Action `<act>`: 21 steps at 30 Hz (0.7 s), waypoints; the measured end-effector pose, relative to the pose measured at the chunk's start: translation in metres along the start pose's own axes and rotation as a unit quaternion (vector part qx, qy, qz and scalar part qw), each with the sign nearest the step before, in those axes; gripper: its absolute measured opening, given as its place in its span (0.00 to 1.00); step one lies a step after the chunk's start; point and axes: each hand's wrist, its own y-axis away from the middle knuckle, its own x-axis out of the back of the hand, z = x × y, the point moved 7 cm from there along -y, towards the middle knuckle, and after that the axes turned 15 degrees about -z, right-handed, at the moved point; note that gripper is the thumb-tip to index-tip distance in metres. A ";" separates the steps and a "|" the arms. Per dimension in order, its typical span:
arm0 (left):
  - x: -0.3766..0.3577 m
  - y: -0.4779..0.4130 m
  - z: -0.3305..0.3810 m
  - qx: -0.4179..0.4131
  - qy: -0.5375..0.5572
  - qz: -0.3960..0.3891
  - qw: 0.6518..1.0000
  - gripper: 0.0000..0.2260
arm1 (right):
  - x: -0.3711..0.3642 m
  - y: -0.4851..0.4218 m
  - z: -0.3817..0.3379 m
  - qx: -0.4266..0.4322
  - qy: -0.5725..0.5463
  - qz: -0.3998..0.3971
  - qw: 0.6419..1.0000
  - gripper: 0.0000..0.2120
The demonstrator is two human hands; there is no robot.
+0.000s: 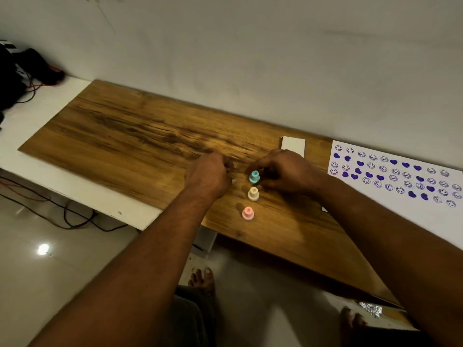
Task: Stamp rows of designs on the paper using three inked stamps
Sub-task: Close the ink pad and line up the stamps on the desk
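No words, brand names or numbers can be read anywhere. The only marks are on the paper [400,176] at three o'clock on the counter [140,136]: rows of stamped signs in purple-blue ink, outlined smiley faces mixed with solid hearts. The three stamps carry no legible label.

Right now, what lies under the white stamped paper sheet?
The white stamped paper sheet rests on the brown wooden board. Whatever lies beneath its middle is covered; its right part leaves the frame.
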 end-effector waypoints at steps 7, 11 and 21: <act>-0.001 -0.003 -0.003 -0.003 0.008 -0.005 1.000 0.20 | 0.022 -0.023 0.014 -0.078 0.033 0.067 0.994 0.16; -0.002 -0.005 -0.004 0.001 0.003 -0.005 1.000 0.21 | 0.045 -0.027 0.041 -0.159 -0.005 0.140 0.977 0.20; -0.003 -0.005 -0.004 0.006 0.016 -0.016 1.000 0.22 | 0.061 -0.033 0.057 -0.205 -0.017 0.169 0.964 0.22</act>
